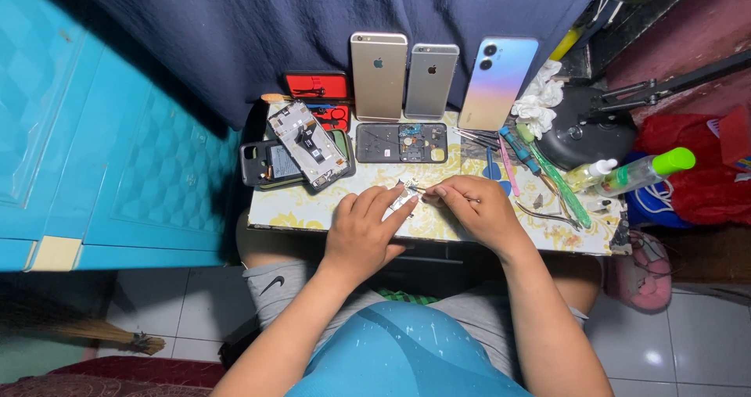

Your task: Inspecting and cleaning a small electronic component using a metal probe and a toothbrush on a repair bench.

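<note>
Wedged between a turquoise cabinet [117, 131] and dark cloth, a small patterned desk [305, 209] is crowded with opened phones [309, 143]. At its front edge a small metallic phone part [405, 194] is pinned flat under the left hand [361, 229], seemingly for steadiness. Thin tweezers [438, 191] are pinched in the right hand's [477, 209] closed grip, tips at the part.

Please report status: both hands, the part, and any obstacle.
Left hand pins small metal part on table. Right hand holds thin tool to it. Nothing in the way.
</note>
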